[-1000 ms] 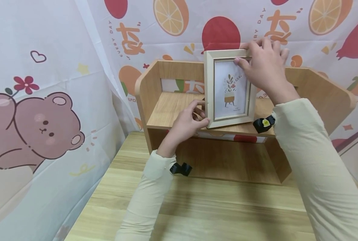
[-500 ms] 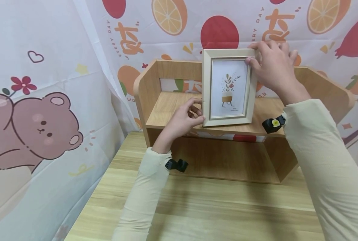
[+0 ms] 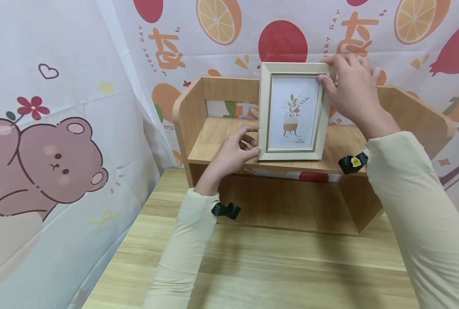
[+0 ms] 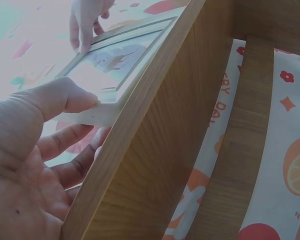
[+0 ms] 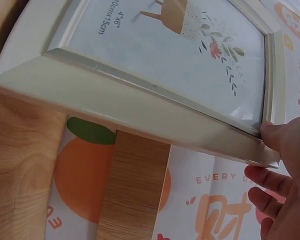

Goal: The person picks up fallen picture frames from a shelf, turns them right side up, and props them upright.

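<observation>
A cream picture frame (image 3: 291,111) with a potted-plant print stands upright on the upper board of a wooden desk shelf (image 3: 217,137). My left hand (image 3: 249,146) pinches its lower left corner, thumb on the front; the left wrist view shows that thumb (image 4: 70,97) on the frame (image 4: 115,65) and the fingers curled behind. My right hand (image 3: 329,71) pinches the upper right corner, thumb on the front edge and fingers behind. The right wrist view shows the frame (image 5: 155,65) from below, with the right hand (image 5: 277,160) at its corner.
The shelf has raised side walls and an open space beneath the board (image 3: 291,206). It stands on a light wooden table (image 3: 275,266). Printed cloth (image 3: 59,107) with a bear and fruit hangs at the left and behind. Black cameras (image 3: 225,210) sit on both wrists.
The frame has been turned to face front and stands straighter, slightly farther back. My right hand slid from the top edge to the upper right corner. My left hand barely moved.
</observation>
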`<state>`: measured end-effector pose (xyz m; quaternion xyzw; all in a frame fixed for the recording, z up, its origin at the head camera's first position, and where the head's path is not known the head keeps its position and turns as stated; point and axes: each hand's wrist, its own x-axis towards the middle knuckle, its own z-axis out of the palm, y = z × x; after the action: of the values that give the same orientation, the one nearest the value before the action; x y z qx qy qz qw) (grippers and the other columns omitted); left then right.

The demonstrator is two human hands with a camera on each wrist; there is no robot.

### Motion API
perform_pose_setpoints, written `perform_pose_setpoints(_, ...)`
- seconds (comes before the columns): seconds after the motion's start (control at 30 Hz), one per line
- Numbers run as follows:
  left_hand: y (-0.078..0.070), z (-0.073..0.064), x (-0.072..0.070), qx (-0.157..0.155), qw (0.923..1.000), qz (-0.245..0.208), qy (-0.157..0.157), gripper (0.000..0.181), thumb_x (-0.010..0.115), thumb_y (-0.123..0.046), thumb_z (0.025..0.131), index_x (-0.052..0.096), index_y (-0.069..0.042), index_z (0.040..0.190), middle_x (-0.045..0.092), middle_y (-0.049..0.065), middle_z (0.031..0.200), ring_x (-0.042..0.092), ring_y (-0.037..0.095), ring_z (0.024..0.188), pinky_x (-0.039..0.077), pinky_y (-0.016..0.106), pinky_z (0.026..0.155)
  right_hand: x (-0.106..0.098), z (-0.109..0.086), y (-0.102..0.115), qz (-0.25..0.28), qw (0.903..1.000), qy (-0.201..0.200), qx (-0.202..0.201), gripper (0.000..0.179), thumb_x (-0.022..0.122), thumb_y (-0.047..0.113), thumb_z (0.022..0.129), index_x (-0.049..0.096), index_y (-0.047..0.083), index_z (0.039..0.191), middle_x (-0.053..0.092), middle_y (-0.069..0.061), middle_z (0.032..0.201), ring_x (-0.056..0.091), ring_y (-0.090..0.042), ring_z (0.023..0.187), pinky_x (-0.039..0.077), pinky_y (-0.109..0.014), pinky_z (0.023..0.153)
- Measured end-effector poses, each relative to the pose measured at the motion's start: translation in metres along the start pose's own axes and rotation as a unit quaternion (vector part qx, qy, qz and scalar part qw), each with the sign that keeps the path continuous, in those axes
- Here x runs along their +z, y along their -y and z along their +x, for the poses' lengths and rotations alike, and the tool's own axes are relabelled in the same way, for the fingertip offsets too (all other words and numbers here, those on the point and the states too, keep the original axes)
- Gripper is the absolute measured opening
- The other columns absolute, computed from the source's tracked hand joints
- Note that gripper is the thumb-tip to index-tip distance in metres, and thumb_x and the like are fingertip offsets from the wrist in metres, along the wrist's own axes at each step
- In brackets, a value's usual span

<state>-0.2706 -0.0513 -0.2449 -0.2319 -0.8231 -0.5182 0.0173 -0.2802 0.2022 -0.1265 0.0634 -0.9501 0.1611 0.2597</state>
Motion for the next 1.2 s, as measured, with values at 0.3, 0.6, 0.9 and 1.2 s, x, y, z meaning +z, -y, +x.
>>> perform_pose_setpoints(0.3, 0.0027, -0.0004, 0.0000, 0.002, 0.9999, 0.010, -0.008, 0.052, 0.061, -0.011, 0.090, 0.048, -0.014, 0.140, 0.060, 0.011, 0.106, 0.054, 0.021, 0.085, 0.043, 0.027, 0.071, -0.0008, -0.0035, -0.0002, -0.011, 0.9999, -0.002, 0.001, 0.051, 0.045, 0.034, 0.101, 0.040, 0.012, 0.146, 0.037, -0.019, 0.150, 0.029, -0.042, 0.131, 0.014, -0.056, 0.100)
perform_pose_setpoints(0.6, 0.0029, -0.0007, -0.0002, 0.002, 0.9997, 0.012, -0.019, 0.050, 0.060, -0.011, 0.090, 0.049, -0.013, 0.139, 0.060, 0.011, 0.104, 0.054, 0.021, 0.082, 0.044, 0.026, 0.072, 0.0010, -0.0052, 0.0003, -0.016, 0.9997, -0.018, -0.010, 0.050, 0.045, 0.034, 0.101, 0.042, 0.012, 0.145, 0.038, -0.020, 0.149, 0.031, -0.043, 0.132, 0.016, -0.056, 0.100)
perform_pose_setpoints(0.9, 0.0021, -0.0013, 0.0010, 0.010, 0.9994, 0.022, -0.026, 0.050, 0.059, -0.010, 0.090, 0.049, -0.012, 0.140, 0.061, 0.012, 0.105, 0.056, 0.021, 0.080, 0.045, 0.025, 0.069, 0.0037, -0.0084, 0.0000, -0.018, 0.9993, -0.030, -0.015, 0.049, 0.042, 0.034, 0.102, 0.040, 0.015, 0.147, 0.043, -0.022, 0.143, 0.035, -0.042, 0.124, 0.020, -0.058, 0.099)
perform_pose_setpoints(1.2, 0.0007, -0.0010, 0.0024, 0.001, 0.9992, 0.030, -0.027, 0.051, 0.058, -0.012, 0.091, 0.048, -0.014, 0.141, 0.061, 0.011, 0.106, 0.056, 0.020, 0.082, 0.045, 0.025, 0.069, 0.0080, -0.0103, -0.0047, -0.010, 0.9986, -0.046, -0.023, 0.050, 0.040, 0.032, 0.102, 0.036, 0.019, 0.150, 0.043, -0.021, 0.144, 0.038, -0.042, 0.120, 0.025, -0.057, 0.096)
